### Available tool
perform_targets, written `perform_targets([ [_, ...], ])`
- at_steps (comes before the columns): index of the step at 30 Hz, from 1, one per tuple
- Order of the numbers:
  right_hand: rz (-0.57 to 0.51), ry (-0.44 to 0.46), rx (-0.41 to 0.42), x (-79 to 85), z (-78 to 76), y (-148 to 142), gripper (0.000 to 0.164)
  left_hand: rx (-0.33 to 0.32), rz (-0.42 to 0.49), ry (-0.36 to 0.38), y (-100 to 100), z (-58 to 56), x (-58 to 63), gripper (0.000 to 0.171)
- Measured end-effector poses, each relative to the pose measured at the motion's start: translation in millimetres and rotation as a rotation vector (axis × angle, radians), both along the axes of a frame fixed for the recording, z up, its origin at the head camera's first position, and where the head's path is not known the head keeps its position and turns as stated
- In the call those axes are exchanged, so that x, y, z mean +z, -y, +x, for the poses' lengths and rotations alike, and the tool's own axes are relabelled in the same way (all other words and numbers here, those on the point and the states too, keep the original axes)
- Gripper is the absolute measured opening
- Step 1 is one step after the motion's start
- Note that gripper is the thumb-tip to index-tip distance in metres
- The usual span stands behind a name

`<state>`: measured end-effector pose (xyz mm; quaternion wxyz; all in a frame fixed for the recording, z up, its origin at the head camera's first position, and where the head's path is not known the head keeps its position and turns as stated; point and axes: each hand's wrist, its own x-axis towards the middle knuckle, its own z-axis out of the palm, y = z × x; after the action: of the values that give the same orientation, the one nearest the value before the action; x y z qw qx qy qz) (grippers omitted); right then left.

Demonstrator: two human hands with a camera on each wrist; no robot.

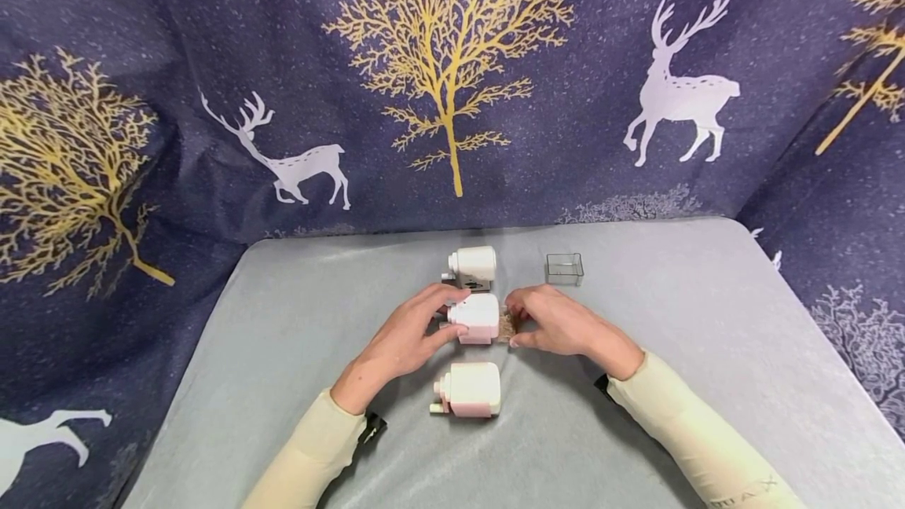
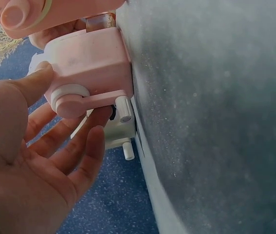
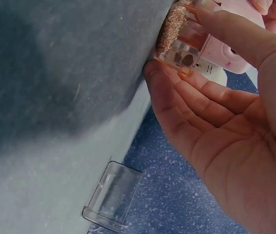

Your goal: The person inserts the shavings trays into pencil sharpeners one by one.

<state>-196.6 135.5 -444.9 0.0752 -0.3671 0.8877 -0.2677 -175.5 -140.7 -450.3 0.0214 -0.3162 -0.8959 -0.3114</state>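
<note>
A pink and white crank pencil sharpener (image 1: pixel 477 319) stands in the middle of a row of three. My left hand (image 1: pixel 403 335) grips its crank side, thumb on the near edge and fingers round the far edge. In the left wrist view its crank handle (image 2: pixel 123 108) points toward the camera. At the sharpener's right end, my right hand (image 1: pixel 558 322) pinches a clear drawer (image 3: pixel 196 36) between thumb and fingers. Brown shavings (image 3: pixel 174 25) fill part of this drawer, which is partly out of the body. How far it still sits inside is hidden.
A white sharpener (image 1: pixel 475 264) stands behind, and another pink one (image 1: pixel 475 389) stands in front. To the back right lies a separate clear drawer (image 1: pixel 564 267). A grey cloth covers the table (image 1: pixel 672 297), and a dark blue curtain (image 1: pixel 523 179) hangs behind it.
</note>
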Motion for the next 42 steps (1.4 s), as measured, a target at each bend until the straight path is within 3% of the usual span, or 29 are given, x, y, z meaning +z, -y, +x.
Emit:
perform_targets([
  [9, -0.011, 0.017, -0.001, -0.6, -0.6, 3, 0.045, -0.003, 0.015, -0.004, -1, -0.1, 0.3, 0.047],
  [28, -0.014, 0.027, 0.001, -3.2, -2.4, 8, 0.041, 0.003, 0.033, 0.026, -1, 0.1, -4.3, 0.050],
  [42, -0.008, 0.000, 0.008, -0.1, -4.6, 13, 0.033, 0.022, 0.027, 0.046, -3, -1.1, 0.0, 0.049],
])
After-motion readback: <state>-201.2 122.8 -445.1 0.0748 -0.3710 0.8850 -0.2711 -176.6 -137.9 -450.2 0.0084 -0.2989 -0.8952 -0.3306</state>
